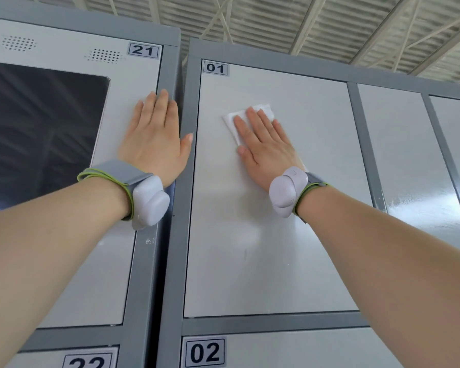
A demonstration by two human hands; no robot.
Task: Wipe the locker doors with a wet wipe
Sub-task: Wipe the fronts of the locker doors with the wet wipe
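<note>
Right hand (266, 147) lies flat on the white folded wet wipe (262, 108). Its fingers (252, 123) are straight and close together, pressing the wipe onto the pale grey metal locker door labelled 01 (263, 248). The wipe sits in the upper-middle of that panel, below and right of the number tag. Nothing is pinched; only palm and finger pressure holds it. Its edges show above the fingertips and left of the index finger.

Left hand (154, 136) is also flat, fingers (160, 107) extended, holding nothing. It braces on the pale grey panel numbered 21 (109, 261), just right of the dark glossy screen (37, 128), with the thumb reaching across the dark grey frame post (186, 107).

My read: door 01 is mid-wipe. Sheen alone doesn't tell me which zones are done.

To do it well:
- Load the whole palm evenly so the wipe doesn't bunch or slide out.
- Use straight overlapping passes, top edge down, right into the corners at the frame.
- Go light over the number tag.
- Keep the bracing hand off the screen, since it would likely smudge.
- Refold to a clean face before the pale grey door labelled 02 (303, 349) below.
</note>
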